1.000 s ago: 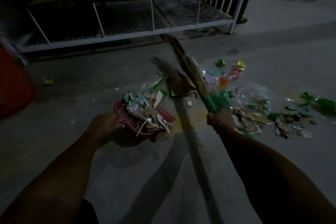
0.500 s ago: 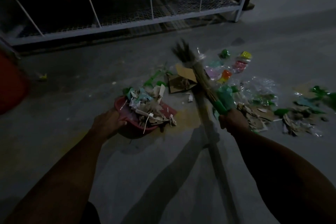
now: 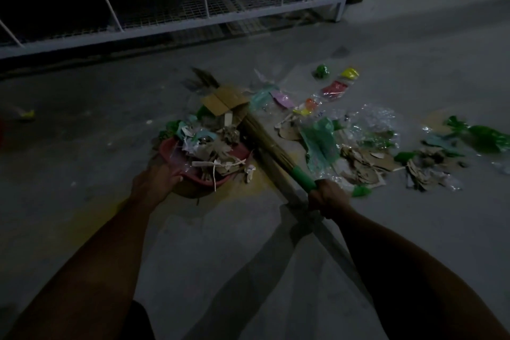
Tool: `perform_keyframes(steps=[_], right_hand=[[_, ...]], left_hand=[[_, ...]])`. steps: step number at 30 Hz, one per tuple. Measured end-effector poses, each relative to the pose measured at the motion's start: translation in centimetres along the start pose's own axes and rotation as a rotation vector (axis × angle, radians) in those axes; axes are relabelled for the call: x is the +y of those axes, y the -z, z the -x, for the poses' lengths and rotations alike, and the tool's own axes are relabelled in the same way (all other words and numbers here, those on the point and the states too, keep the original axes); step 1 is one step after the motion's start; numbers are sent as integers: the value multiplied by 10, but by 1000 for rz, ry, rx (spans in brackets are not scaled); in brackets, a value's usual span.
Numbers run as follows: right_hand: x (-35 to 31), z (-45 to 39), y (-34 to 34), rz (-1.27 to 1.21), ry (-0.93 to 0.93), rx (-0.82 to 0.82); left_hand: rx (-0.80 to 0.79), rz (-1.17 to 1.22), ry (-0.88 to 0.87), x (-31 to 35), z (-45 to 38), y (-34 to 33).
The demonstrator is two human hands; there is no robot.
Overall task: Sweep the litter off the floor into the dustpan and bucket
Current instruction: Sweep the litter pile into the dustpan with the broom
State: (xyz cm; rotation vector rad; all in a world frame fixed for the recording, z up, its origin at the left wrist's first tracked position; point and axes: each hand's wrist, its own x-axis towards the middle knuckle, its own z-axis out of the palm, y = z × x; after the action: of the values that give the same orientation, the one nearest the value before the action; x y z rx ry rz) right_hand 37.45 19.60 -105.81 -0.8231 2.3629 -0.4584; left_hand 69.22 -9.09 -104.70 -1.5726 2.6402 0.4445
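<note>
The concrete floor (image 3: pixel 414 44) carries everything; a white metal rack (image 3: pixel 171 27) with mesh shelves stands along its far edge. Loose litter (image 3: pixel 364 146) — cardboard scraps, clear plastic, green and coloured wrappers — spreads over the floor to the right of both hands. The broom (image 3: pixel 265 141) slants up-left from the right hand (image 3: pixel 328 197), which grips its green handle, bristles reaching the folded cardboard piece (image 3: pixel 223 99) beyond the dustpan. The red dustpan (image 3: pixel 168 150), heaped with paper scraps, lies just ahead of the left hand (image 3: pixel 154 181), whose fingers curl round its near rim.
</note>
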Motion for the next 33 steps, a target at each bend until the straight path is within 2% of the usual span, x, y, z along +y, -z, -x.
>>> perform_keyframes(steps=[5,8,14,20,25,33], right_hand=[[11,11,-8,23,39,-3],[15,16,-1,121,60,-2],[10,24,4,226,92,-29],[-10,26,0,179,158,-10],[-30,26,-5,111,166,11],[-58,26,-7,103,152,52]], left_hand=[[67,9,-16,-6,0,1],[97,-6,22,3,10,11],[85,-1,36,-11,16,13],[160,92,18,8,21,30],[224,76,53,27,20,43],[244,145,123,25,15,57]])
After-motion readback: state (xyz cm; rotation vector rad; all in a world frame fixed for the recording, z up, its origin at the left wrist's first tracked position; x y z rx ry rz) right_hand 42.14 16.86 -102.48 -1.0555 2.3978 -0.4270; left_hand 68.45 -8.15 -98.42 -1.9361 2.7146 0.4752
